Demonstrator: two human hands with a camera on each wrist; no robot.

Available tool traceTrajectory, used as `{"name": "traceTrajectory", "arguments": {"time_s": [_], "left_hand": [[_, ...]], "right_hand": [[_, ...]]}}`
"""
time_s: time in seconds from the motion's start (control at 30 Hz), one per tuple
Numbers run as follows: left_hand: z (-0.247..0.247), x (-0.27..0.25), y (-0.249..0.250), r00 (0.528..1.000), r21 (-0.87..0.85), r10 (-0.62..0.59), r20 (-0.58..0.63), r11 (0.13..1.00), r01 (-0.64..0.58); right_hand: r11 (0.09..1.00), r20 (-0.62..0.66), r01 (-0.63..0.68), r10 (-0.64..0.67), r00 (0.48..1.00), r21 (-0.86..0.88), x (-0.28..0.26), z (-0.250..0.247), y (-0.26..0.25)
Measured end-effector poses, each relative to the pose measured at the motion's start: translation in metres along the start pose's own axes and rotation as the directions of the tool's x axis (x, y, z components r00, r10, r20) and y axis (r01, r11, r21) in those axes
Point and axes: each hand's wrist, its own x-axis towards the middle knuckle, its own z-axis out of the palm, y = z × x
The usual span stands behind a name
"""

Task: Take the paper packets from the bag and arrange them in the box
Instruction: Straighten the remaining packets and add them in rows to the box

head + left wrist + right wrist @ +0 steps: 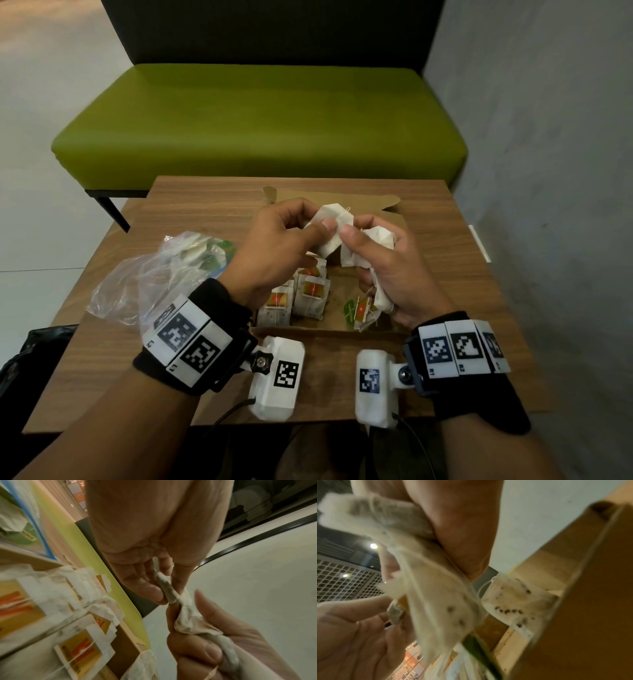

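Both hands hover over the open cardboard box [325, 331] on the wooden table. My left hand [320, 221] pinches a white paper packet [330, 222] between thumb and fingers; that pinch shows in the left wrist view on the packet [165, 588]. My right hand [356, 240] grips a bunch of crumpled white packets [368, 255], their tags [363, 310] dangling on strings over the box. The bunch [433, 595] fills the right wrist view. Several packets [305, 298] with red and yellow tags stand in the box's left part. The clear plastic bag [164, 274] lies to the left.
The box's brown wall [590, 595] rises close beside my right hand, with one packet [513, 601] leaning against it. A green bench [260, 120] stands beyond the table. A grey wall [548, 171] runs along the right. A black bag [27, 349] sits at the lower left.
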Motion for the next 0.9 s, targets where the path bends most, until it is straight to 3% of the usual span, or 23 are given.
{"name": "traceTrajectory", "arguments": {"time_s": [0.17, 0.3, 0.37, 0.43, 0.57, 0.9], "left_hand": [[0.003, 0.003, 0.002, 0.996, 0.137, 0.067, 0.063, 0.988, -0.075], [0.007, 0.008, 0.007, 0.990, 0.310, 0.112, 0.084, 0.941, -0.133], [0.012, 0.013, 0.005, 0.989, 0.407, 0.139, 0.058, 0.901, -0.151], [0.016, 0.018, 0.003, 0.991, 0.473, 0.127, 0.046, 0.871, -0.134], [0.026, 0.021, 0.001, 0.996, 0.657, 0.061, 0.061, 0.749, -0.086], [0.064, 0.042, 0.007, 0.989, 0.760, -0.071, 0.127, 0.648, -0.051]], "right_hand": [[0.987, -0.077, -0.011, -0.002, 0.997, -0.163, 0.001, -0.006, 0.005], [0.981, -0.076, -0.047, 0.033, 0.997, -0.188, -0.004, -0.019, 0.007], [0.992, -0.137, -0.084, 0.071, 0.988, -0.092, -0.005, -0.027, 0.007], [0.986, -0.189, -0.115, 0.137, 0.972, 0.123, -0.006, -0.035, 0.005], [0.878, -0.109, -0.146, 0.218, 0.970, 0.457, -0.009, -0.048, 0.001], [0.730, 0.000, -0.201, 0.266, 0.964, 0.653, -0.014, -0.056, 0.003]]}}
